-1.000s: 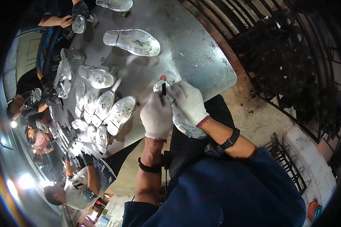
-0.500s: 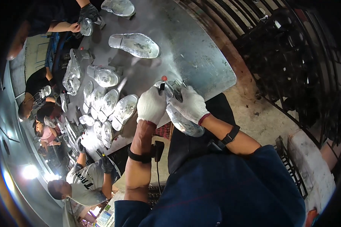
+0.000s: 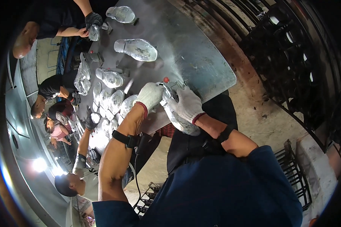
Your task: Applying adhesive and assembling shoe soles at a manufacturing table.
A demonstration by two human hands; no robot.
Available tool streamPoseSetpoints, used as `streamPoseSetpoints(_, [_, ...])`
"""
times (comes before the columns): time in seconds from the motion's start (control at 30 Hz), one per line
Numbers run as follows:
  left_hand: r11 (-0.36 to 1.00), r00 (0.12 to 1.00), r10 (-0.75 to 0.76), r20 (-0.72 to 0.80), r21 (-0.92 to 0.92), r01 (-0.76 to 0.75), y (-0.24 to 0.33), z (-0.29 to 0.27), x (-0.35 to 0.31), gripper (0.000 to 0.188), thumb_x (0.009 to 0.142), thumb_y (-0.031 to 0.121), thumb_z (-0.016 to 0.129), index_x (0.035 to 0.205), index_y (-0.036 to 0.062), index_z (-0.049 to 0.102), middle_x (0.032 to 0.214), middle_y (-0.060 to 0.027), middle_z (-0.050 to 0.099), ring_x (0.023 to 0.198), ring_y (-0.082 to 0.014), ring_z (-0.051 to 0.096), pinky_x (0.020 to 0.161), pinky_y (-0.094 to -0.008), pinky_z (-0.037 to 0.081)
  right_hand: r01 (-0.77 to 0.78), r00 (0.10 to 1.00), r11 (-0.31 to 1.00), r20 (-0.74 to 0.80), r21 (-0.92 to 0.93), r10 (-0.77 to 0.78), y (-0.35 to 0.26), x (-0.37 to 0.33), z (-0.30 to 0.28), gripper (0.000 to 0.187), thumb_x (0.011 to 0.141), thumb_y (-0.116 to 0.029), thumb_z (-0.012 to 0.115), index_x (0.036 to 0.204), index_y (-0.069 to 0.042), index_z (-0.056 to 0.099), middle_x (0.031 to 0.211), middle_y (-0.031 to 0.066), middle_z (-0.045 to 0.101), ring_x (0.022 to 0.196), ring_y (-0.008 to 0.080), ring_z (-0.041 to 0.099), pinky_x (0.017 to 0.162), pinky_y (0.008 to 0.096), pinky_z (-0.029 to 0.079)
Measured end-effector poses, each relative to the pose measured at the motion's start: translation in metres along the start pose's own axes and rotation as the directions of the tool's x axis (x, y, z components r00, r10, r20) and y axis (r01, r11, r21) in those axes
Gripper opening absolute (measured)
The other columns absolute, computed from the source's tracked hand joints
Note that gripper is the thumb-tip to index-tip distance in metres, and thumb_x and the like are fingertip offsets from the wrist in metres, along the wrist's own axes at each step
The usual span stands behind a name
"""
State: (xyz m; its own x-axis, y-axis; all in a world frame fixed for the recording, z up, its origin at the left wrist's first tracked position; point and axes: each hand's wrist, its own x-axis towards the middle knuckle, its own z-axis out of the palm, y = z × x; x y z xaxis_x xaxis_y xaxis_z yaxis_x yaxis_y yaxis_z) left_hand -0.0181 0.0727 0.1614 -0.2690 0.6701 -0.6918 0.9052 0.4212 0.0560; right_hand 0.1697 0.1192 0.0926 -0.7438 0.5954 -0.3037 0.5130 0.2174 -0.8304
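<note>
While the right hand (image 3: pixel 188 104) pinches a silvery foot-shaped form (image 3: pixel 181 122), left hand (image 3: pixel 149 95) alongside — fingertips hidden, grip unclear.

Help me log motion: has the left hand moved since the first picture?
Yes: the left hand shifted forward and slightly left, judged against the table's right corner.

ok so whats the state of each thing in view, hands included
left hand, gloved, at the held form's far end, grip hidden
right hand, gloved, fingers closed on the held form
held form, silver, shoe-shaped, near end past the table edge
red knob, uncovered
lone form, resting on the table, untouched
metal table, scuffed
left wrist strap, fastened
</note>
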Motion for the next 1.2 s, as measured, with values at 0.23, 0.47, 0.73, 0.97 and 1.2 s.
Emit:
streamPoseSetpoints(0.23, [0.879, 0.991, -0.073, 0.114, -0.463, 0.117, -0.008, -0.001, 0.004, 0.025, 0.096, 0.017, 0.058, 0.086, -0.0050, 0.065, 0.070, -0.0143, 0.061, 0.056, -0.0238, 0.059, 0.055, -0.0402, 0.049, -0.012, 0.998, 0.991, 0.066, 0.134, 0.003, -0.002, 0.001, -0.016, 0.060, 0.089, -0.052, 0.074, 0.128, -0.008, 0.066, 0.114, 0.0279, 0.067, 0.101, 0.0449, 0.070, 0.087, 0.0542, 0.056])
streamPoseSetpoints(0.47, [0.777, 0.997, -0.004, 0.073, -0.628, 0.049, 0.001, -0.001, 0.007, 0.020, 0.098, 0.018, 0.064, 0.088, 0.0007, 0.066, 0.067, -0.0043, 0.055, 0.058, -0.0187, 0.059, 0.056, -0.0359, 0.051, -0.003, 0.996, 0.986, 0.091, 0.167, -0.013, 0.018, 0.000, -0.010, 0.070, 0.084, -0.048, 0.078, 0.141, -0.011, 0.060, 0.118, 0.0277, 0.066, 0.106, 0.0463, 0.069, 0.090, 0.0558, 0.056])
streamPoseSetpoints(0.73, [0.837, 1.000, -0.001, -0.011, -0.547, -0.005, -0.012, 0.008, 0.008, 0.015, 0.095, 0.013, 0.066, 0.101, 0.0019, 0.074, 0.083, -0.0151, 0.070, 0.073, -0.0236, 0.069, 0.068, -0.0375, 0.054, 0.113, 0.989, 0.967, 0.064, 0.227, -0.131, 0.020, 0.005, 0.006, 0.072, 0.086, -0.046, 0.077, 0.147, -0.014, 0.056, 0.130, 0.0194, 0.065, 0.118, 0.0429, 0.065, 0.099, 0.0529, 0.053])
streamPoseSetpoints(0.97, [0.676, 0.942, -0.278, 0.190, -0.658, 0.332, 0.032, -0.016, 0.007, 0.032, 0.100, 0.025, 0.059, 0.089, -0.0040, 0.069, 0.069, -0.0071, 0.062, 0.062, -0.0156, 0.059, 0.058, -0.0367, 0.048, 0.072, 0.993, 0.973, 0.079, 0.219, -0.091, 0.023, 0.003, 0.001, 0.068, 0.086, -0.043, 0.076, 0.145, -0.014, 0.057, 0.134, 0.0158, 0.065, 0.120, 0.0411, 0.065, 0.101, 0.0521, 0.053])
streamPoseSetpoints(1.2, [0.994, 0.984, 0.086, 0.154, -0.085, -0.074, 0.009, -0.035, 0.007, 0.029, 0.094, 0.023, 0.060, 0.104, -0.0026, 0.070, 0.094, -0.0299, 0.069, 0.096, -0.0491, 0.067, 0.085, -0.0555, 0.053, 0.090, 0.987, 0.967, 0.111, 0.237, -0.119, 0.030, 0.008, 0.007, 0.064, 0.087, -0.041, 0.075, 0.142, -0.013, 0.059, 0.135, 0.0169, 0.065, 0.119, 0.0407, 0.065, 0.102, 0.0510, 0.053])
